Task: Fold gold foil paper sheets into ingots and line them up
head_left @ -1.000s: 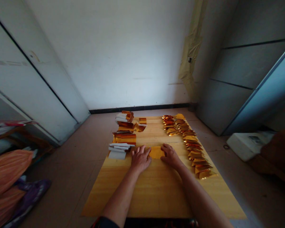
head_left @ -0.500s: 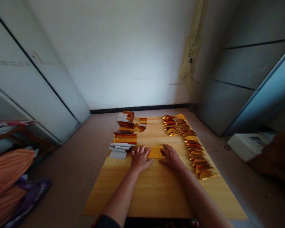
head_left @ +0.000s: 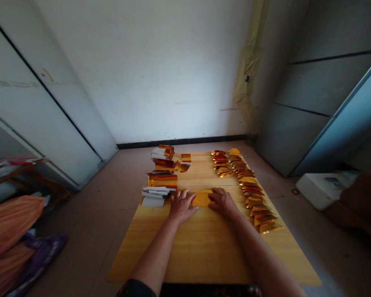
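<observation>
Left hand (head_left: 181, 206) and right hand (head_left: 223, 202) lie open, palms down, with no grip taken. Between them, a gold foil paper square (head_left: 201, 198) is pressed flat on a wooden board (head_left: 185, 251). Stacked foil sheets (head_left: 162, 180) are beyond the left hand; folded foil pieces (head_left: 253, 198) are ranked beyond the right. Pressing is in hand; lifting the square would call for a pinch at its edge.

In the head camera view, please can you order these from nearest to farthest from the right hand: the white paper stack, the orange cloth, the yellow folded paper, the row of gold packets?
From the right hand:
1. Yellow folded paper: just left, at its fingertips.
2. Row of gold packets: to the right, on the board.
3. White paper stack: farther left, on the board.
4. Orange cloth: far left, off the board.
</observation>
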